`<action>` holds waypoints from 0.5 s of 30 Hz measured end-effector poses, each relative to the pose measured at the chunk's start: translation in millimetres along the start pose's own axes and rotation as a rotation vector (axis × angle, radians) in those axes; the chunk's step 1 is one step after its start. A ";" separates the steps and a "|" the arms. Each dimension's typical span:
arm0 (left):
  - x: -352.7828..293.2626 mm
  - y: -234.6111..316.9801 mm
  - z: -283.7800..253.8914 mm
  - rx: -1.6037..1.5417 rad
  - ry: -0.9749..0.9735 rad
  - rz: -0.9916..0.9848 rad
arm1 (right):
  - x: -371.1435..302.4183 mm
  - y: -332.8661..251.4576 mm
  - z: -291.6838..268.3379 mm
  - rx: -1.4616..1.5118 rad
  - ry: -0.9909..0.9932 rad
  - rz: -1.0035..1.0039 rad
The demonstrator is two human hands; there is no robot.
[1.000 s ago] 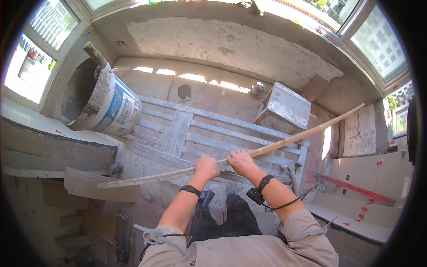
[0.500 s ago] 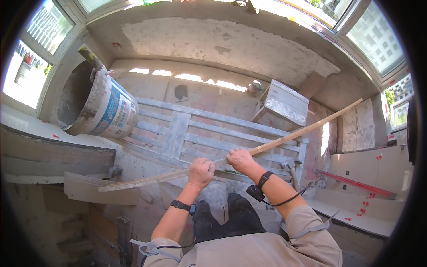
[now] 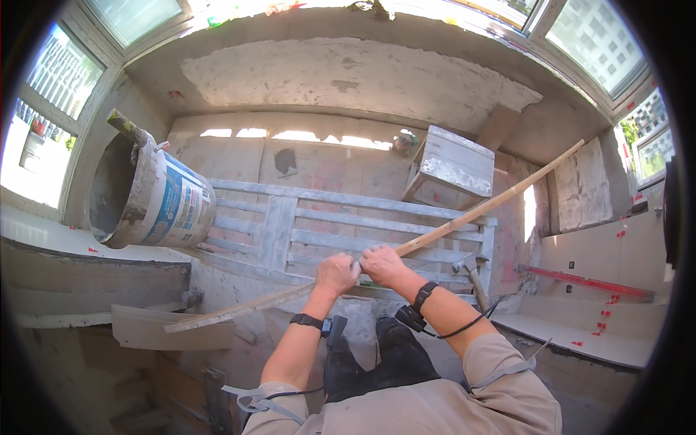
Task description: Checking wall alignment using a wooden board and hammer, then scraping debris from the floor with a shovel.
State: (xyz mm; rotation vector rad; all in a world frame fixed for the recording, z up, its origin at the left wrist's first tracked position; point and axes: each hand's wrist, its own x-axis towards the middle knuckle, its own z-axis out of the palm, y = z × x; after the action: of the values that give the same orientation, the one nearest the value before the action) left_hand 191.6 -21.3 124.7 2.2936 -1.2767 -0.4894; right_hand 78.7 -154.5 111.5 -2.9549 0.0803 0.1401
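Wooden strip: the long, thin, light-brown wooden strip (image 3: 464, 217) runs slantwise across the scene, from the near left to the far right; its middle is at the two hands.
Left hand: the left hand (image 3: 336, 272) grasps the strip near its middle, with the fingers folded around it.
Right hand: the right hand (image 3: 384, 265) grasps the same strip just to the right of the left hand; its fingers are bent over the wood, but the fingertips are partly hidden.
Wrists: a black strap (image 3: 308, 320) is around the left wrist, and another black band (image 3: 426, 293) is around the right one.
Strip's left end: it appears over a pale, flat board (image 3: 148, 330); I cannot tell if they touch.
Slatted frame: a grey, dusty frame with long slats (image 3: 279, 228) lies beyond the hands, and the strip crosses over its right part.
Hammer: a hammer with a metal head and a worn handle (image 3: 480, 290) is at the near right of the frame.
Far left: a white, dirty plastic bucket with a blue label (image 3: 170, 199) lies tilted, its mouth toward the left.
Far right: a grey, box-shaped wooden stool (image 3: 457, 163) stands beyond the strip.
Right side: a long red bar (image 3: 587, 281) lies near the wall.
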 end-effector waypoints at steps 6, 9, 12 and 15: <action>6.8 2.8 4.4 0.005 -0.002 0.043 | -1.5 0.9 0.9 0.055 0.034 -0.004; 10.5 -7.1 7.8 -0.104 -0.009 0.070 | -0.6 0.6 1.9 0.054 0.089 -0.035; 12.8 -15.7 6.4 -0.148 -0.111 0.021 | -1.8 1.1 1.3 0.066 0.047 -0.032; 16.2 -28.5 3.2 -0.453 -0.261 -0.089 | -4.6 1.9 3.1 0.087 0.050 -0.020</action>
State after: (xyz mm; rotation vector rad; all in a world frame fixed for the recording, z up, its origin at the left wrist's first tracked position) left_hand 218.0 -22.8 104.8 1.9511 -1.0442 -1.0234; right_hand 73.7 -155.5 108.6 -2.8720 0.0626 0.0581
